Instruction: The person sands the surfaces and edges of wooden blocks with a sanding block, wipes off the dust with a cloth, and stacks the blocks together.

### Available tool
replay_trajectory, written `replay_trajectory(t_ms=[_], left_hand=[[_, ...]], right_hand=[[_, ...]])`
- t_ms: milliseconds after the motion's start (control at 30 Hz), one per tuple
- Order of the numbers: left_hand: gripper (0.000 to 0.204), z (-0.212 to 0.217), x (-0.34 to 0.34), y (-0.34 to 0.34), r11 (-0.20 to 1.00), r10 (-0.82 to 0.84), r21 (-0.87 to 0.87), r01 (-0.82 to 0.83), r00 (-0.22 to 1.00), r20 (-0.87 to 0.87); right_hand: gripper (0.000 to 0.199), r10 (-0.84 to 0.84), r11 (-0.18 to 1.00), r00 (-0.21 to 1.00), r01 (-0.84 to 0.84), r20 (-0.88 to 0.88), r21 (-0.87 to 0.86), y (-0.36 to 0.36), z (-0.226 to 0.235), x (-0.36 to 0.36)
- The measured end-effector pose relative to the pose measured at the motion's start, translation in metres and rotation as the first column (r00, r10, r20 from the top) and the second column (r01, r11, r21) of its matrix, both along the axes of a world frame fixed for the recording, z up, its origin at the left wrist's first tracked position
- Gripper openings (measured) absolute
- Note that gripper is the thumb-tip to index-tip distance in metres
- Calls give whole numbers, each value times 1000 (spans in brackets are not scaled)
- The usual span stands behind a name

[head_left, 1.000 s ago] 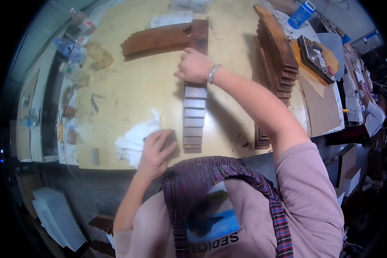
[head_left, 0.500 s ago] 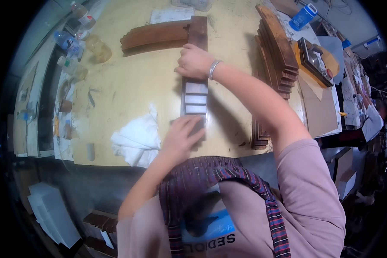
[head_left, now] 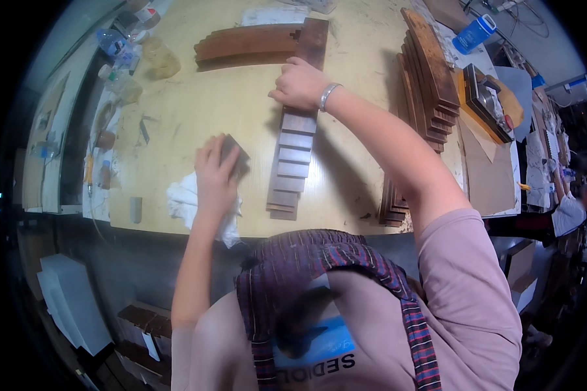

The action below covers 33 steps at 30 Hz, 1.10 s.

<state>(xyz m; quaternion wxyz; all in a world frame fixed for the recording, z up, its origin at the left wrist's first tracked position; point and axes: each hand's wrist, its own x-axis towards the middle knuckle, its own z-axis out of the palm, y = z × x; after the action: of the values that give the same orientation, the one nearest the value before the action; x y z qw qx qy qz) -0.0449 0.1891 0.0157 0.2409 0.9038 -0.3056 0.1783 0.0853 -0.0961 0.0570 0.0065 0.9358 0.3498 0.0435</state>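
My left hand point(head_left: 215, 171) is closed around a small dark flat block point(head_left: 235, 156), held just beyond a crumpled white cloth point(head_left: 184, 199). My right hand point(head_left: 299, 85), its fingers curled, rests on a row of overlapping wooden slats point(head_left: 292, 155). The row runs toward me from beneath that hand, and its upper faces catch the light. Past my knuckles, a reddish-brown board point(head_left: 314, 42) shows at the far end of the row. What my right fingertips grip is partly hidden under the hand.
Curved brown wooden pieces point(head_left: 248, 47) lie stacked at the far side. More curved pieces point(head_left: 430, 72) are piled at the right, near a blue bottle point(head_left: 473, 36). Plastic bottles point(head_left: 158, 57) stand at the left. A small grey block point(head_left: 135, 210) sits by the near edge.
My left hand has moved left and away from me with the dark block, off the near end of the slats, which now shows. My right hand stays on the row.
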Motion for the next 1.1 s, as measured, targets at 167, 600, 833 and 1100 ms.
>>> replay_trajectory(t_ms=[167, 600, 833, 1100], left_hand=[[66, -15, 6, -47, 931, 64, -324, -168, 949, -308], [54, -26, -32, -113, 479, -390, -643, -598, 511, -766], [47, -32, -32, -124, 462, -241, -621, -633, 584, -775], [51, -44, -36, -124, 521, -224, -669, -530, 672, -706]], right_hand=[[43, -43, 999, 999, 43, -1, 24, -2, -3, 2], [44, -45, 999, 999, 46, -30, 11, -1, -3, -2], [44, -63, 995, 992, 71, -111, 70, 0, 7, -5], [42, -83, 995, 988, 90, -129, 51, -2, 8, -3]])
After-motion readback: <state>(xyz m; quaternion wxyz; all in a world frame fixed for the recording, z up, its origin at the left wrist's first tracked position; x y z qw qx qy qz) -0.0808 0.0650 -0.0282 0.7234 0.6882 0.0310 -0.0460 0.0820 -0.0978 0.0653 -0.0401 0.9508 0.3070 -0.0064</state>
